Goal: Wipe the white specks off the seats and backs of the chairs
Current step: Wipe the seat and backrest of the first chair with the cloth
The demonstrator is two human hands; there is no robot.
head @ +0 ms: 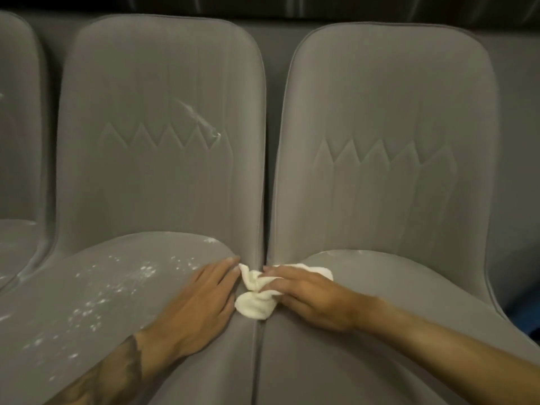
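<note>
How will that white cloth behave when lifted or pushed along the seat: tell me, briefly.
Probably floppy: the white cloth sits crumpled in soft folds where the right hand holds it. Likely light, since the loose end stays puffed up rather than sagging flat. Pushed, it may drag and bunch on the fabric-looking grey seat rather than slide.

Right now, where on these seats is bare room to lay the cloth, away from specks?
The right seat is bare from the right hand out to its outer edge. On the left seat only the strip between forearm and gap is free; specks dot the rest. At the gap, cloth and left hand crowd in.
</note>
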